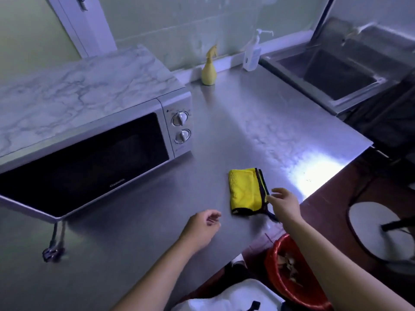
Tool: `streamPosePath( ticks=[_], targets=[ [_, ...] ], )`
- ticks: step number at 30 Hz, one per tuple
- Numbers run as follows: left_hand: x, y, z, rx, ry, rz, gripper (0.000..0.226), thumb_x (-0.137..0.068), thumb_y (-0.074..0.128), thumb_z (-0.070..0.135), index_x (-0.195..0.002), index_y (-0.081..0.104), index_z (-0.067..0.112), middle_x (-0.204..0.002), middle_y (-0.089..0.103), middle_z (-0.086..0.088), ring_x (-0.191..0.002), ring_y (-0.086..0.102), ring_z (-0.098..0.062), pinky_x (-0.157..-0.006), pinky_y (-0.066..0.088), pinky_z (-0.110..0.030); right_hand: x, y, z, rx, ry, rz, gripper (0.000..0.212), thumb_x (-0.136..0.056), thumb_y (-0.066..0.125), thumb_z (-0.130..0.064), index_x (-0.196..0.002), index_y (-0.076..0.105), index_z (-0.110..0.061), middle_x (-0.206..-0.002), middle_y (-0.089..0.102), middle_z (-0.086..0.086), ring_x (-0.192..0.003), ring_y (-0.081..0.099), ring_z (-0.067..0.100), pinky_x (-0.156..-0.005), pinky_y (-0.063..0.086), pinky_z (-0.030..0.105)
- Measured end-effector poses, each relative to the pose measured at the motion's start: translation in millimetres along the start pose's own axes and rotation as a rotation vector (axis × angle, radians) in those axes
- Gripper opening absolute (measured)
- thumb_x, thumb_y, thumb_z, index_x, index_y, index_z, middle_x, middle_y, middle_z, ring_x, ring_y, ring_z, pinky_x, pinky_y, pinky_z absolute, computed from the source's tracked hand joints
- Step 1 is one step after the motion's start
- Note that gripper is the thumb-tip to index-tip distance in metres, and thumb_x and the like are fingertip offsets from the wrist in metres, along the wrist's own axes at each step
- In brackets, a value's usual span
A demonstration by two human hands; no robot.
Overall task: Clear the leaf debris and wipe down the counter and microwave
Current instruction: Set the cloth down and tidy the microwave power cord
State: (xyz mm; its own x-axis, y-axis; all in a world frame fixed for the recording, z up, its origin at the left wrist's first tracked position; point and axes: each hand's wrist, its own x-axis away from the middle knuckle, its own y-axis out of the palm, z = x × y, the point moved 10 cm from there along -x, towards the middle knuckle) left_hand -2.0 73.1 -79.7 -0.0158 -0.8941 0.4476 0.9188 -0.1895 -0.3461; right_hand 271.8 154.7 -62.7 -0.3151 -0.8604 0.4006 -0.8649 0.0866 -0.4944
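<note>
A folded yellow cloth [244, 189] with dark edging lies on the steel counter [224, 131] near its front edge. My right hand [284, 204] hovers at the cloth's right edge, fingers apart, fingertips touching or just above the dark trim. My left hand [202, 227] rests low over the counter to the left of the cloth, fingers loosely curled, holding nothing I can see. A silver microwave [94, 135] with a marbled top and two dials stands on the left. Below the counter edge, a red-lined bin [289, 272] holds brown leaf debris.
A yellow spray bottle [209, 68] and a white pump bottle [252, 53] stand at the back wall. A steel sink [336, 72] lies at the back right. The microwave's plug and cord [52, 250] lie on the counter front left. A white stool [377, 230] stands on the floor at right.
</note>
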Motion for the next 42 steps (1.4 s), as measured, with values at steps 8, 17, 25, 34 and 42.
streamPosePath(
  ticks=[8,17,25,34,42],
  targets=[
    [-91,63,80,-0.511,-0.018,0.129,0.052,-0.086,0.064,0.043,-0.134,0.054,0.027,-0.125,0.058,0.002,-0.117,0.052,-0.021,-0.093,0.047,-0.034,-92,37,-16,0.35,-0.09,-0.25,0.022,-0.083,0.067,-0.019,-0.105,0.067,-0.013,-0.093,0.071,0.007,-0.088,0.066,0.03,-0.072,0.049,0.035],
    [-118,65,82,-0.536,-0.153,0.277,0.019,-0.082,0.065,0.025,-0.099,0.056,0.029,-0.096,0.061,0.005,-0.091,0.057,-0.02,-0.07,0.045,-0.032,-107,57,-11,0.559,-0.111,-0.323,0.01,-0.083,0.06,-0.022,-0.089,0.054,-0.017,-0.094,0.06,0.004,-0.089,0.058,0.031,-0.065,0.039,0.032],
    [-72,-17,-9,0.25,-0.443,0.614,0.029,-0.087,0.068,0.007,-0.109,0.06,0.024,-0.103,0.066,-0.001,-0.085,0.063,-0.015,-0.072,0.047,-0.024,-110,41,-7,0.3,-0.111,-0.345,0.009,-0.083,0.068,-0.02,-0.085,0.059,-0.019,-0.08,0.062,-0.004,-0.08,0.058,0.024,-0.062,0.037,0.032],
    [-102,7,9,-0.034,-0.276,0.423,0.054,-0.082,0.074,0.02,-0.129,0.049,0.033,-0.119,0.052,0.001,-0.099,0.061,-0.019,-0.089,0.052,-0.037,-116,32,-1,0.281,-0.072,-0.295,0.01,-0.086,0.069,-0.02,-0.091,0.061,-0.017,-0.081,0.064,-0.005,-0.08,0.063,0.026,-0.064,0.052,0.035],
    [-113,16,-10,0.391,-0.472,0.272,0.05,-0.078,0.082,0.019,-0.123,0.062,0.014,-0.11,0.073,0.001,-0.094,0.071,-0.019,-0.082,0.058,-0.035,-108,41,12,0.16,0.254,-0.268,0.05,-0.073,0.083,-0.026,-0.111,0.053,-0.014,-0.088,0.059,0.001,-0.074,0.061,0.021,-0.054,0.044,0.03]
  ],
)
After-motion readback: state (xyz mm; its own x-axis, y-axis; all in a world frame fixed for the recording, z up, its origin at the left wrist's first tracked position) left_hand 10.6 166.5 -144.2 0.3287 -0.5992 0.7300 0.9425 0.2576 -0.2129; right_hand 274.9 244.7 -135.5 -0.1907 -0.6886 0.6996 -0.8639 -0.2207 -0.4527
